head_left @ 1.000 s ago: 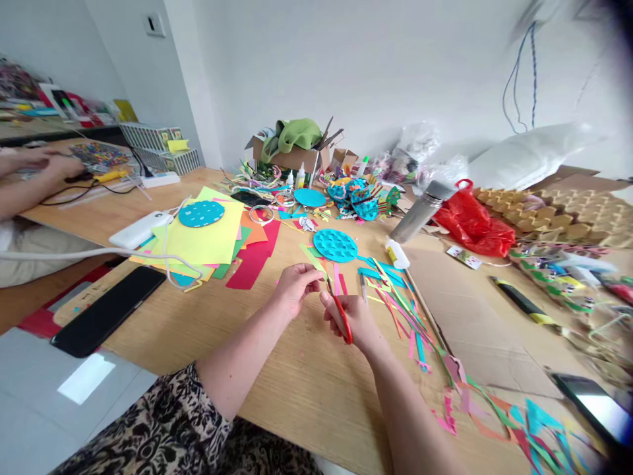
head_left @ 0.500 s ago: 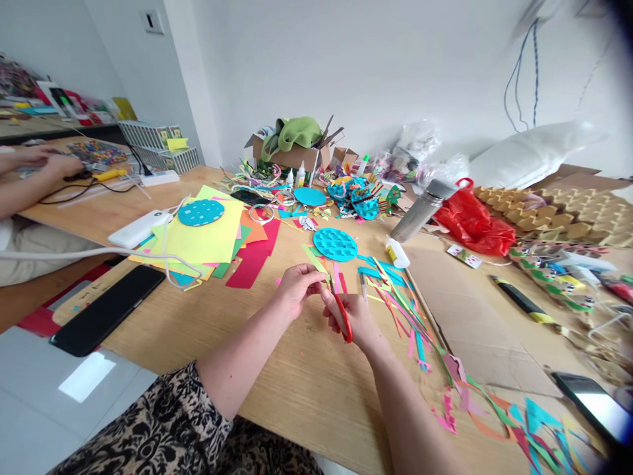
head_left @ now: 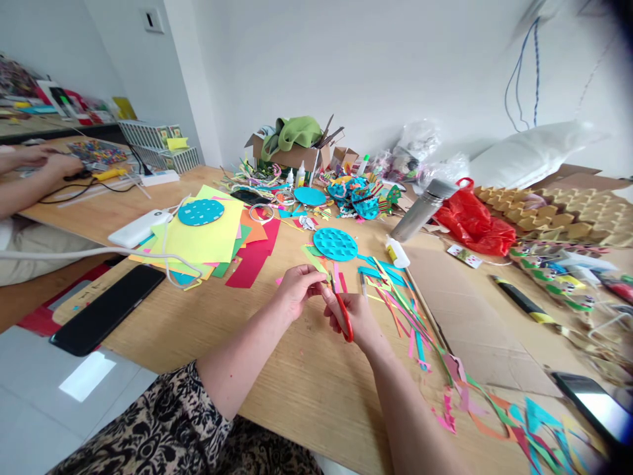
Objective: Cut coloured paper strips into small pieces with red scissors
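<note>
From where I stand, the wooden tabletop (head_left: 277,389) takes up most of the view, with a flat sheet of brown cardboard (head_left: 469,323) along its right side and beige egg trays (head_left: 558,211) farther back. A crumpled red plastic bag (head_left: 472,221) sits by those trays, and over on the left a yellow sheet of paper (head_left: 208,244) tops a loose coloured stack. A steel bottle (head_left: 418,216) is beside the bag. The person's 2 hands come together over the tabletop: the right hand (head_left: 363,320) is curled closed round red handles, while the left hand (head_left: 299,289) has thumb and fingers drawn near each other, though I can't tell what, if anything, is between them. Of 3 blue discs (head_left: 335,244), the nearest lies just beyond. The red-handled scissors (head_left: 345,316) point away, blades beside the left fingertips. A thin yellow-green paper strip (head_left: 314,257) shows just past them.
</note>
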The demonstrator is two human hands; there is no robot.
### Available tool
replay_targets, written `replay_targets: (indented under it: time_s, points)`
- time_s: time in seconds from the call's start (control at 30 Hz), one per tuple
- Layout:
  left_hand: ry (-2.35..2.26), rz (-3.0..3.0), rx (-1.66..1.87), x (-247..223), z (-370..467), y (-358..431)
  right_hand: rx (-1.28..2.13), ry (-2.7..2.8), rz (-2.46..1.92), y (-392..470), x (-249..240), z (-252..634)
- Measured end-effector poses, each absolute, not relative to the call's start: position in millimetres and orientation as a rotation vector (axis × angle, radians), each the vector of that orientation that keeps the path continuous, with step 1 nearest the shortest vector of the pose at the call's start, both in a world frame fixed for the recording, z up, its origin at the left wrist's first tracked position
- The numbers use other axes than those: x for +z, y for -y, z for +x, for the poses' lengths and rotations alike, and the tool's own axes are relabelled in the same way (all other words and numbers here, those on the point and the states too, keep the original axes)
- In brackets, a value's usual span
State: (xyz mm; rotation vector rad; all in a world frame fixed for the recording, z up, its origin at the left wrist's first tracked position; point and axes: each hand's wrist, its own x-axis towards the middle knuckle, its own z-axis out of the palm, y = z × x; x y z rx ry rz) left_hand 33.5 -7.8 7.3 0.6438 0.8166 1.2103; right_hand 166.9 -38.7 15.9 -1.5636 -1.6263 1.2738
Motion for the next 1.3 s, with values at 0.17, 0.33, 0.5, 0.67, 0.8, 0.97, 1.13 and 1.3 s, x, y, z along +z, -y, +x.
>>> replay_targets:
  time_s: [0.17, 0.33, 0.5, 0.67, 0.8, 0.97, 1.13, 1.3]
  points:
    - [-0.817, 0.699, 1.144, 6.3, 33.6, 8.4, 1.256, 1.643, -1.556, 38.8, 16.2, 166.3]
    - [-0.85, 0.746, 1.141, 5.7, 33.6, 8.7, 1.253, 1.646, -1.568, 39.4, 16.6, 166.2]
    - [-0.891, 0.753, 1.161, 6.4, 34.2, 9.0, 1.245, 1.657, -1.572, 39.4, 17.2, 166.5]
    - [-0.876, 0.74, 1.159, 8.2, 34.3, 9.8, 1.259, 1.65, -1.575, 39.7, 18.7, 165.8]
    - [-0.862, 0.733, 1.158, 8.4, 34.3, 10.1, 1.259, 1.643, -1.579, 39.8, 18.9, 165.9]
    - [-0.855, 0.719, 1.156, 8.5, 34.4, 10.5, 1.275, 1.63, -1.561, 40.3, 17.8, 166.3]
    - [-0.839, 0.725, 1.151, 8.2, 34.2, 10.5, 1.281, 1.611, -1.564, 40.0, 18.8, 165.5]
    - [-0.839, 0.719, 1.15, 7.0, 34.5, 10.1, 1.282, 1.603, -1.575, 40.3, 20.6, 165.2]
